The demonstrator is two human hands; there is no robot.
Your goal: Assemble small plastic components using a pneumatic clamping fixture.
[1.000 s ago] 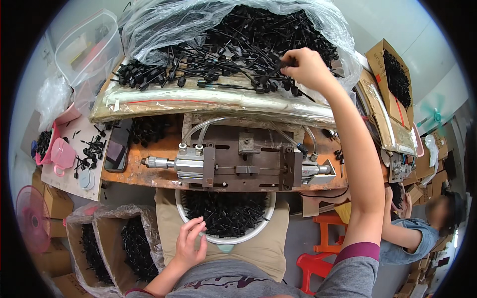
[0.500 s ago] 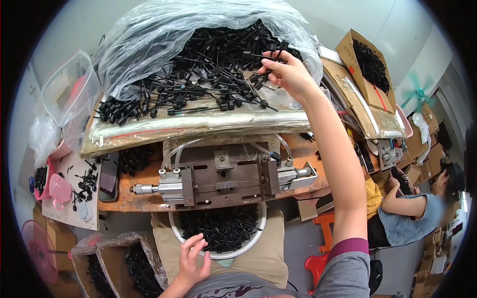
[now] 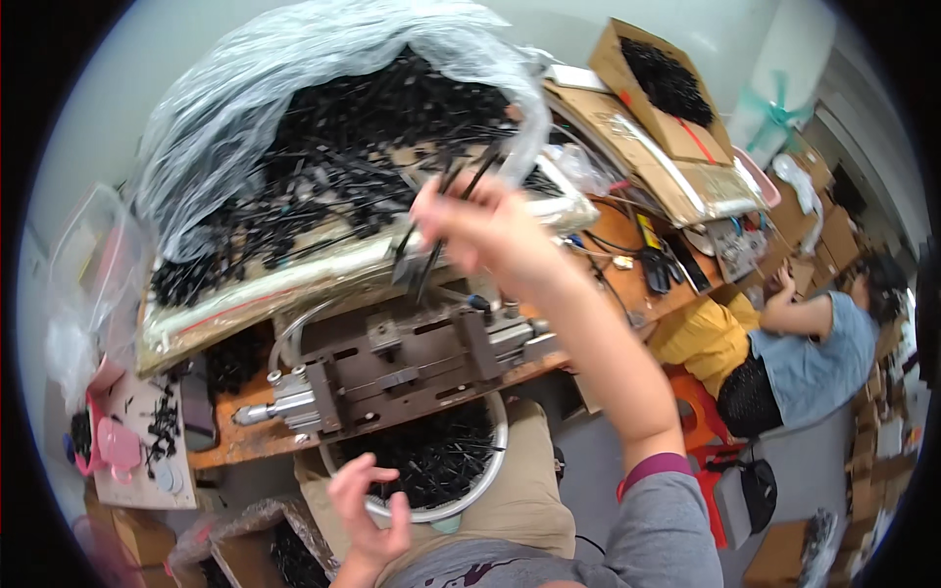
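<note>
Several black rod-like plastic parts with thicker ends are gripped in the fingers of my right hand, blurred by motion. The hand hovers over the front edge of a box heaped with similar black parts. Below it sits a metal clamping fixture with air cylinders at both ends. My left hand is held beside a white-rimmed round basin in my lap. Its fingers are curved and apart, with nothing seen in them. More black parts fill the basin.
Clear plastic sheeting drapes over the heaped box. At right stands a cardboard box of black parts, near pliers on the bench. A co-worker in blue sits to the right. A pink container stands at left.
My right hand has come from the heap toward the fixture with several black parts in its fingers. The view has tilted and shifted. My left hand stays by the basin.
</note>
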